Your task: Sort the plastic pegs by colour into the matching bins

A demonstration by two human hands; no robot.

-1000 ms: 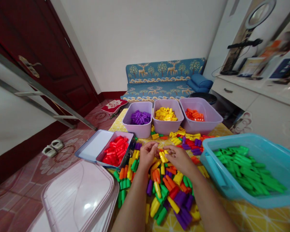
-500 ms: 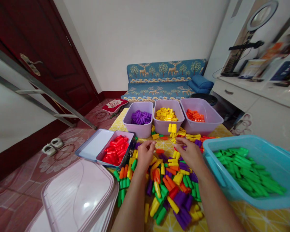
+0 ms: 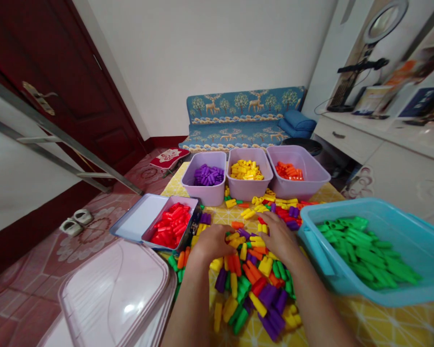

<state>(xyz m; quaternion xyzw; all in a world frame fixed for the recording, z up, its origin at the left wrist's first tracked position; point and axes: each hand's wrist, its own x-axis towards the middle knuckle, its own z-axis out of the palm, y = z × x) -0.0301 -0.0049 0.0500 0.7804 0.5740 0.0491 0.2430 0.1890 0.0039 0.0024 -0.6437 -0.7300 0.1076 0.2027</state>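
My left hand reaches over the left of a mixed heap of plastic tube-like pieces, its fingers curved and apart around a yellow piece. Opposite it, my right hand hovers low at the heap's right side. Its thumb and forefinger are spread beside small yellow pieces; the undersides of its fingers are hidden. Green, orange, purple, red and yellow pieces lie jumbled between my forearms. More yellow pieces lie loose in front of the middle lilac bin.
Purple pieces fill part of the left lilac bin, orange ones the right lilac bin. An open tin holds red pieces. At right stands a blue tub with green pieces. Stacked lids lie at left. Behind is a sofa.
Two yellow pieces that were in the air before the middle bin are no longer there. Both hands have come down closer to the heap, the left one also nearer to me. The view has shifted slightly.
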